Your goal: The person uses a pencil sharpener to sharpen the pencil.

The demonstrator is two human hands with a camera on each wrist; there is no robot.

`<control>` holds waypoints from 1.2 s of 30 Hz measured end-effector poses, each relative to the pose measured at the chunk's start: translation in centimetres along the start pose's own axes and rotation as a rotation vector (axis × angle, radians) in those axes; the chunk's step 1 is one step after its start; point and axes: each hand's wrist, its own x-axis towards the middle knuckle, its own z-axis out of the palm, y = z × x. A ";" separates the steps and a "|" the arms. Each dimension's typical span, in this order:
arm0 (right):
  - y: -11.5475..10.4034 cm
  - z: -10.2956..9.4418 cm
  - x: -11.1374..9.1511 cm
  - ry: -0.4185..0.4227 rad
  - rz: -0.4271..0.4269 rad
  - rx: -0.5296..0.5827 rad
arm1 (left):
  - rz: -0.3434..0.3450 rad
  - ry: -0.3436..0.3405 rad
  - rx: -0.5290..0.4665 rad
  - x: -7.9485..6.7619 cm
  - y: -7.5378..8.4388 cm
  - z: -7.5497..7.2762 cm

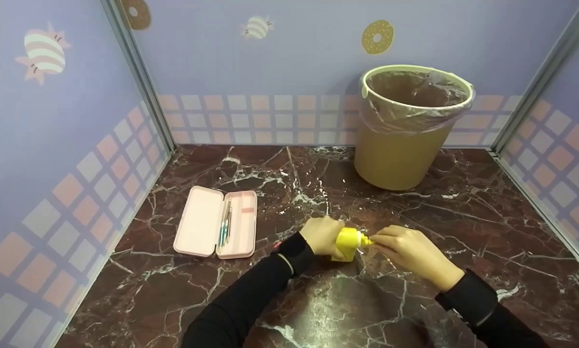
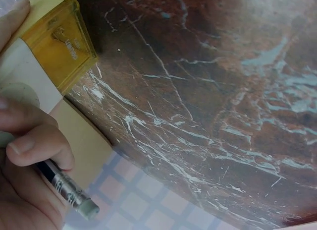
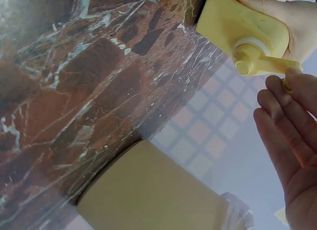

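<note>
A yellow crank pencil sharpener point(image 1: 346, 245) lies tipped over the table, its crank point(image 3: 278, 65) pointing toward my right hand. My left hand point(image 1: 321, 237) grips the sharpener's body. In the left wrist view, a pencil point(image 2: 69, 190) with a metal band and a grey eraser sticks out under those fingers; its front end is hidden. The sharpener's clear amber shavings drawer point(image 2: 67, 49) shows in that view too. My right hand point(image 1: 410, 251) pinches the small knob at the end of the crank between thumb and forefinger, the other fingers loosely bent.
An open pink pencil case point(image 1: 200, 222) with several slim pencils or brushes point(image 1: 225, 224) lies to the left. At the back right stands a beige bin point(image 1: 398, 154) with a clear plastic liner. White specks dot the dark marble tabletop point(image 1: 289, 309). Patterned panels wall the sides and back.
</note>
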 end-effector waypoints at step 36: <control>2.6 1.9 2.5 -0.068 0.203 -0.053 | 0.035 -0.002 0.004 0.2 -0.2 0.2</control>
